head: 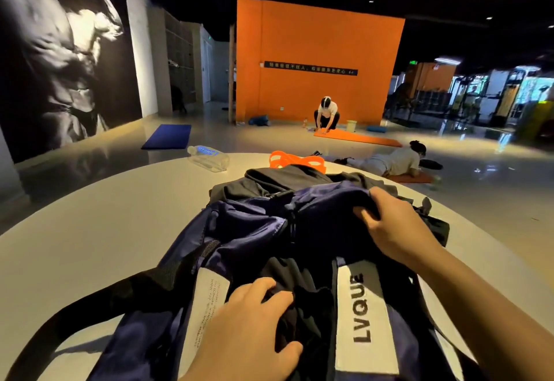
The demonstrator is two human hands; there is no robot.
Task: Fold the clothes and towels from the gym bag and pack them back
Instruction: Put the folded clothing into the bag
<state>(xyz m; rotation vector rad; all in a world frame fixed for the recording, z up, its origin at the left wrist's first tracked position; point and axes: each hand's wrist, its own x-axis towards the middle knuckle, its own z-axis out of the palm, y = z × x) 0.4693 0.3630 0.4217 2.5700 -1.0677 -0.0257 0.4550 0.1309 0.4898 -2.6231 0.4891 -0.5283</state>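
A dark navy gym bag with white label panels lies on the round white table in front of me. My right hand grips the far edge of the bag's opening, fingers curled over the fabric. My left hand rests at the near side of the opening, fingers and thumb closing on a black garment inside the bag. More dark clothing lies piled on the table just behind the bag. The bag's black shoulder strap trails off to the left.
A clear plastic water bottle lies on its side at the table's far edge. An orange item sits behind the clothing pile. On the gym floor beyond, one person crouches on an orange mat and another lies on a mat.
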